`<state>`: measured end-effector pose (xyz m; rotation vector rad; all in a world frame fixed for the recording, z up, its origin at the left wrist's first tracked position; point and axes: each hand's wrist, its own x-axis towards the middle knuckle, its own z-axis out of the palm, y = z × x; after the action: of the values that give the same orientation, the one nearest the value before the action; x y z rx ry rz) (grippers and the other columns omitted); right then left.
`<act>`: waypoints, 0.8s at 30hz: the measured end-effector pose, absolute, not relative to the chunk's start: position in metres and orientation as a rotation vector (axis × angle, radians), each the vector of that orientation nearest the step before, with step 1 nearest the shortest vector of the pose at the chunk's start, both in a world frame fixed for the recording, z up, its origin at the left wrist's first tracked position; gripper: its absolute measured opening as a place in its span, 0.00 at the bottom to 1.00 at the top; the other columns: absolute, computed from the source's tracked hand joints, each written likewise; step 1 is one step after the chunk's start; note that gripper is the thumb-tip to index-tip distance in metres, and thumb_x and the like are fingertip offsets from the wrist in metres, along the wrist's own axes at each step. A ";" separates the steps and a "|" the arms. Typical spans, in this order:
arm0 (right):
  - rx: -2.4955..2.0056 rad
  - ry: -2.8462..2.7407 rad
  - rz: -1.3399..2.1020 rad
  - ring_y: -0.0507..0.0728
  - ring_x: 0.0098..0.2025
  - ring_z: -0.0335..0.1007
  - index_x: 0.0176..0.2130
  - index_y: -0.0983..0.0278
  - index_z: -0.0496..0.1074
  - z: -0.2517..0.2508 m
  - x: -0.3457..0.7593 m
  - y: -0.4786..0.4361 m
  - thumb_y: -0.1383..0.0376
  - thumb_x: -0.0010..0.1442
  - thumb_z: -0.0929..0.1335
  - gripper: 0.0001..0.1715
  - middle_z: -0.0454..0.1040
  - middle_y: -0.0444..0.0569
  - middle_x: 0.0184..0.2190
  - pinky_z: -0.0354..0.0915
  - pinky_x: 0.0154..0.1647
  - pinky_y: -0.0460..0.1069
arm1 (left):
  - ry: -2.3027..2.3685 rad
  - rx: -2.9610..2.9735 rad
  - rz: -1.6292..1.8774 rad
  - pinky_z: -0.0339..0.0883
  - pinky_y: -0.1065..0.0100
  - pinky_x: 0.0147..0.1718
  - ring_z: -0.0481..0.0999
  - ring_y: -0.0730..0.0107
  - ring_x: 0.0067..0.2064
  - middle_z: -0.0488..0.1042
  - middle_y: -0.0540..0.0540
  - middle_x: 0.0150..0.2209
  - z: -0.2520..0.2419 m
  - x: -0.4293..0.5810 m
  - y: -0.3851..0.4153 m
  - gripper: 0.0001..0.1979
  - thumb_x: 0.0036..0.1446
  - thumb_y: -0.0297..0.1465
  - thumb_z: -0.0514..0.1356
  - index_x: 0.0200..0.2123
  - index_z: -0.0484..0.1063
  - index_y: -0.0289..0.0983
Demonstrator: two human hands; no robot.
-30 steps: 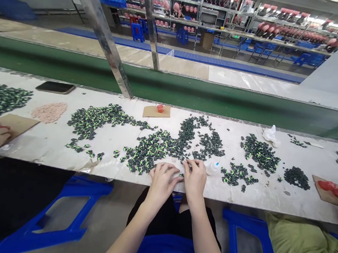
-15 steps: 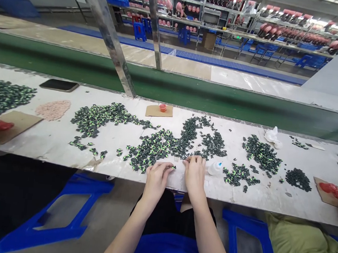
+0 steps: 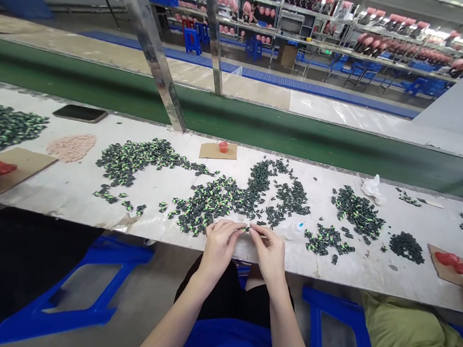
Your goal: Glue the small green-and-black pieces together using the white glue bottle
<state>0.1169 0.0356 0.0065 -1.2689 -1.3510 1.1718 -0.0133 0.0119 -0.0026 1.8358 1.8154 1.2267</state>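
Observation:
My left hand point(image 3: 221, 243) pinches a small black and green piece point(image 3: 246, 229) between thumb and fingertips, just above the front of the table. Close against it, my right hand point(image 3: 269, 249) is closed in a pinch; its fingertips meet the piece or hold another small part, too small to tell. Behind my left hand spreads a pile of black and green pieces point(image 3: 203, 206). Plain-looking small black parts point(image 3: 258, 181) lie heaped beyond my right hand. Beside that hand lies a white bottle with a blue tip point(image 3: 292, 230).
A red cup point(image 3: 223, 146) rests on cardboard point(image 3: 207, 151) at the back. Pale pink pieces point(image 3: 73, 147) and a phone point(image 3: 79, 113) lie left. More dark piles point(image 3: 359, 213) and a crumpled tissue point(image 3: 373, 189) are right. A metal post point(image 3: 159, 71) rises behind the table. Co-workers sit on both sides.
My right hand has moved from the dark parts toward me and left, and its fingertips now meet those of my left hand. The left hand has shifted slightly right with its piece.

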 end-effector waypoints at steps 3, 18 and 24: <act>-1.255 -1.324 1.195 0.59 0.38 0.77 0.34 0.62 0.79 0.006 0.118 0.036 0.60 0.54 0.69 0.10 0.81 0.50 0.35 0.73 0.40 0.52 | 1.803 1.821 1.230 0.59 0.61 0.42 0.75 0.65 0.40 0.80 0.48 0.36 -0.002 -0.012 0.011 0.10 0.62 0.28 0.53 0.37 0.75 0.41; -1.006 -1.600 0.754 0.53 0.30 0.72 0.36 0.62 0.75 0.009 0.136 0.028 0.67 0.56 0.68 0.06 0.75 0.46 0.28 0.71 0.32 0.48 | 1.523 1.694 1.283 0.65 0.61 0.44 0.76 0.63 0.40 0.79 0.46 0.34 0.018 -0.004 0.008 0.07 0.57 0.28 0.58 0.34 0.77 0.40; -0.935 -1.732 0.568 0.51 0.28 0.70 0.40 0.62 0.71 0.005 0.143 0.028 0.70 0.56 0.67 0.10 0.73 0.44 0.28 0.70 0.30 0.47 | 1.508 1.548 1.250 0.67 0.62 0.43 0.77 0.63 0.39 0.79 0.45 0.33 0.021 0.001 0.005 0.07 0.53 0.29 0.60 0.33 0.78 0.40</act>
<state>0.1430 0.0280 0.0050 -0.9347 -1.7321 0.5685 0.0009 0.0047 0.0209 1.5484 1.5083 1.2500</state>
